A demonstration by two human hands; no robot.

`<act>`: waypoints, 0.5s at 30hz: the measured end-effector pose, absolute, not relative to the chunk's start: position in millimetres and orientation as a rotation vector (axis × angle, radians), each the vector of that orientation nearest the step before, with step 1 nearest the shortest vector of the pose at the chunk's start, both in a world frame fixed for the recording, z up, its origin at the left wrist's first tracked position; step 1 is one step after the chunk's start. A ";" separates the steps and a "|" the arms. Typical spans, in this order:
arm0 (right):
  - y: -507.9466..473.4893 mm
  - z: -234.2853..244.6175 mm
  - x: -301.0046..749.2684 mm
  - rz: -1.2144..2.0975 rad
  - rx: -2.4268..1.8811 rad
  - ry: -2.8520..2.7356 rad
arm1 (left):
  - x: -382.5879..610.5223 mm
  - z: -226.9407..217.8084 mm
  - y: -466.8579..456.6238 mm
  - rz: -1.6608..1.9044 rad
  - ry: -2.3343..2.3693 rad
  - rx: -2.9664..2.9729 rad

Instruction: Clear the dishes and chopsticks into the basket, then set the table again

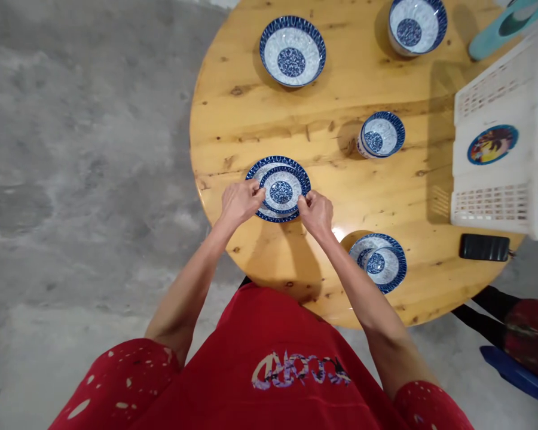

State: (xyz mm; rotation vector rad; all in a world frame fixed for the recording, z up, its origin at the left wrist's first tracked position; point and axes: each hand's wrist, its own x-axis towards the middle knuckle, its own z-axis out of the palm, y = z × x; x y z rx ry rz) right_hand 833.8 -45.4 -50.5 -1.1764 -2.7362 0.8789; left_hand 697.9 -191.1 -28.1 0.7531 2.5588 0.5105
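A small blue-and-white plate (280,191) is over a larger plate (269,161) of the same pattern, near the table's left front edge. My left hand (242,202) pinches the small plate's left rim. At its right rim, the fingers of my right hand (316,212) are closed on it too. Whether the small plate rests on the larger one or hangs just above it, I cannot tell. Patterned bowls (382,263) stand near my right forearm, which passes close to their left side.
On the round wooden table (314,137) stand a large bowl (292,52), deep bowls (416,27) and small stacked bowls (381,134). Toward the right are a white plastic basket (491,200), a black phone (484,247) and a teal object (497,36). A person's dark-clad legs (484,310) show at lower right.
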 end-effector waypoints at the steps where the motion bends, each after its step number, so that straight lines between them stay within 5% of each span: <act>1: -46.2 -51.0 832.6 0.875 -1.186 -2.739 | 697.1 -29.5 -191.3 0.499 2.559 0.755; 15: -52.8 -50.0 825.3 0.852 -1.217 -2.747 | 682.5 -36.7 -197.4 0.473 2.550 0.812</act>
